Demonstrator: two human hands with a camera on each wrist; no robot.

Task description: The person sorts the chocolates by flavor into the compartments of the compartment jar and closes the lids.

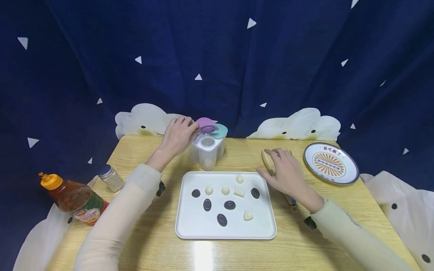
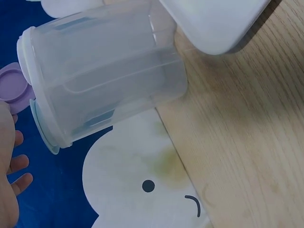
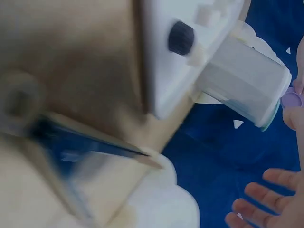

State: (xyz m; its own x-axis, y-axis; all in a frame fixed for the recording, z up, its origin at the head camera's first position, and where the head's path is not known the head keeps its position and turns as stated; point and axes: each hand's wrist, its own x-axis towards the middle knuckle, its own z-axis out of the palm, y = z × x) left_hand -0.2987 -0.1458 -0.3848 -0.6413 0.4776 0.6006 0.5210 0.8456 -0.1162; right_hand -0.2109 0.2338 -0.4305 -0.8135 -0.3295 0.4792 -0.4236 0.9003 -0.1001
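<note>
Wooden table [image 1: 152,241]: left hand [image 1: 178,136] pinching purple lid [image 1: 205,124] of translucent container [image 1: 207,150], right hand [image 1: 286,174] spread.

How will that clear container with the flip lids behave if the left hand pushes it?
The clear container looks like thin plastic and nearly empty, so probably light and quick to slide on the smooth table. With its purple lid raised and its tall shape, it may tip.

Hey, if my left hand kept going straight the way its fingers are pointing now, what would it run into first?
The left hand points right and slightly away, fingertips already at the purple lid of the clear seasoning container. It would push that lid first, then probably the teal lid beside it; depth is hard to judge.
</note>
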